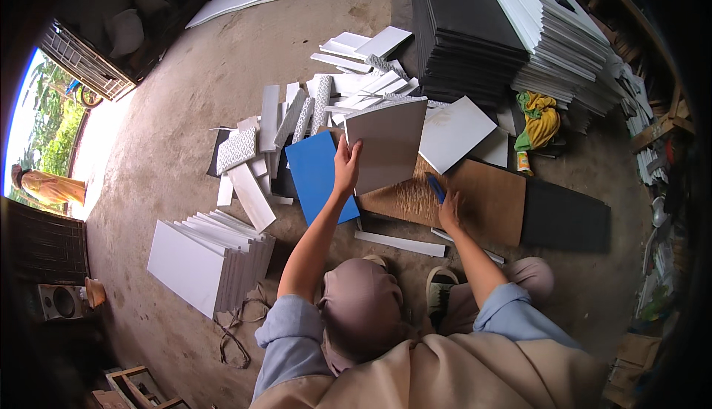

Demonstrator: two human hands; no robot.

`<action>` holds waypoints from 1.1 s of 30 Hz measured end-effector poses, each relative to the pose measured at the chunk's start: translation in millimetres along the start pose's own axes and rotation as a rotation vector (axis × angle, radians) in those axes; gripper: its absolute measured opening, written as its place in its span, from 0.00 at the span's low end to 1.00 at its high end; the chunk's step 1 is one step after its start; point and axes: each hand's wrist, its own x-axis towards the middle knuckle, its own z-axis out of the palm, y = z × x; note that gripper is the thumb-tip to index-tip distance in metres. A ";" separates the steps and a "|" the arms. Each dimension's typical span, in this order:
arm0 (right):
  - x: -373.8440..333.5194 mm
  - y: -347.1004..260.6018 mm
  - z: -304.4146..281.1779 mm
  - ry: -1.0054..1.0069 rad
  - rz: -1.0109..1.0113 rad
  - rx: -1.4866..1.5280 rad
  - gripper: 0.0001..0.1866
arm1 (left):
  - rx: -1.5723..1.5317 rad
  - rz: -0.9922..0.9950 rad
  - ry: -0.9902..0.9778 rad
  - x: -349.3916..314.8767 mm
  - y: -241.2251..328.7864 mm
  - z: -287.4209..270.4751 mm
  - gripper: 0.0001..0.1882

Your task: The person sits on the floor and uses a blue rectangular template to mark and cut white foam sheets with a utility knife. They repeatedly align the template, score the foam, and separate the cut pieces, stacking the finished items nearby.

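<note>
My left hand (347,164) grips the left edge of a white foam board (387,142), shaded grey on the side toward me and held tilted upright. In my right hand (449,209) is a blue cutter knife (436,189), just above a worn brown wooden board (486,201) on the floor. The blade's tip cannot be made out. The upright board's lower edge is over the wooden board's left part. Left of it lies a flat blue sheet (319,175), partly behind my left forearm. A white sheet (456,133) rests beyond the cutter knife.
White offcuts (356,83) and patterned strips lie heaped ahead. A bundle of white panels (196,261) stands at left. Tall stacks of black sheets (467,45) and white sheets (560,53) rise at far right, near a yellow-green cloth (538,120). A white strip (400,243) lies near my feet.
</note>
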 end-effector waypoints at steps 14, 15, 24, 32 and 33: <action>-4.4 -70.9 -134.7 -0.317 0.168 1.107 0.09 | 0.673 0.094 -0.150 12.7 99.0 15.1 0.21; -3.2 -73.2 -149.7 -0.320 0.130 1.066 0.09 | 0.884 0.116 -0.230 12.5 106.1 23.2 0.23; 8.3 -95.3 -249.4 0.222 -0.358 0.366 0.15 | 1.416 0.463 -0.387 0.5 96.7 66.9 0.24; 10.0 -123.6 -234.4 -0.122 -0.330 0.636 0.10 | 1.458 0.464 -0.349 -8.0 90.6 80.0 0.13; 13.2 -119.9 -224.0 -0.039 -0.358 0.551 0.10 | 1.435 0.488 -0.338 -9.2 88.6 85.0 0.13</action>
